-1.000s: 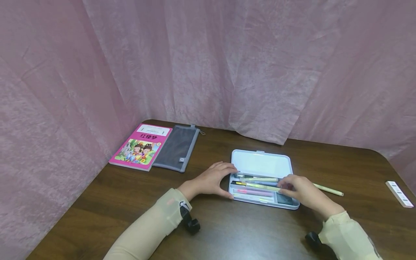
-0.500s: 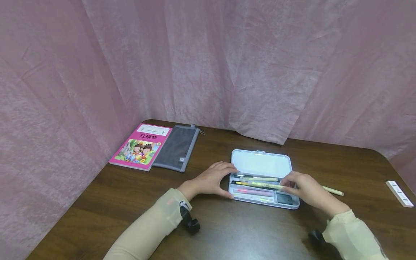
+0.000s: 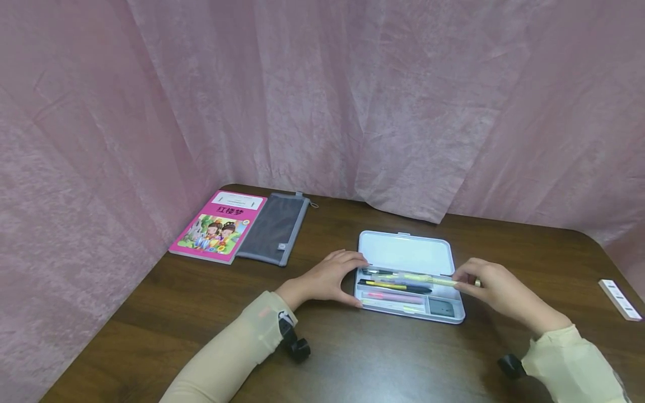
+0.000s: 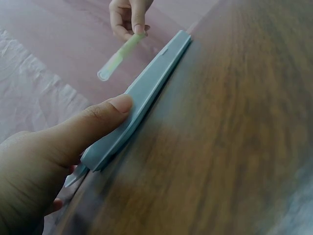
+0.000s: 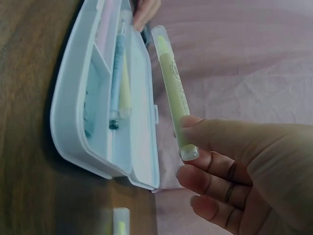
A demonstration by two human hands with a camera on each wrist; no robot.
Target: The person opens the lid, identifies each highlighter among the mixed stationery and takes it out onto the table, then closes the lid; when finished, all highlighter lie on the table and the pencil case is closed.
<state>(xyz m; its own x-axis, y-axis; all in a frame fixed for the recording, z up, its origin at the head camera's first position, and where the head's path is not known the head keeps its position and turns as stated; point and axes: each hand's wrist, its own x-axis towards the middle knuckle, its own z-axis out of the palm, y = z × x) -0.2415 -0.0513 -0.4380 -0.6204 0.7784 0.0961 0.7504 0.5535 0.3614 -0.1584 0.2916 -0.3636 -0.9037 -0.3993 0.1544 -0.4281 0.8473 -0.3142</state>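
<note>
My left hand (image 3: 330,280) grips the left end of an open pale-blue pencil case (image 3: 405,320); in the left wrist view its thumb (image 4: 120,105) presses the case's front wall. My right hand (image 3: 496,288) pinches a yellow-green highlighter (image 5: 172,88) near one end, between thumb and fingers. It is held above the case, its clear-capped end pointing left over the pens. Inside the case lie a yellow-and-black pen (image 3: 393,286), a pink-purple pen (image 3: 395,298) and other pens, with a dark item (image 3: 440,307) in the right front compartment.
A pink book (image 3: 218,226) overlaps a grey mesh zip pouch (image 3: 274,229) at the back left of the wooden table (image 3: 353,358). A white strip-shaped object (image 3: 620,300) lies at the far right. Pink curtains (image 3: 312,101) hang behind the table.
My right hand has lifted the highlighter out of the case's middle row and moved right and slightly back, uncovering the yellow-and-black pen. My left hand stays on the case.
</note>
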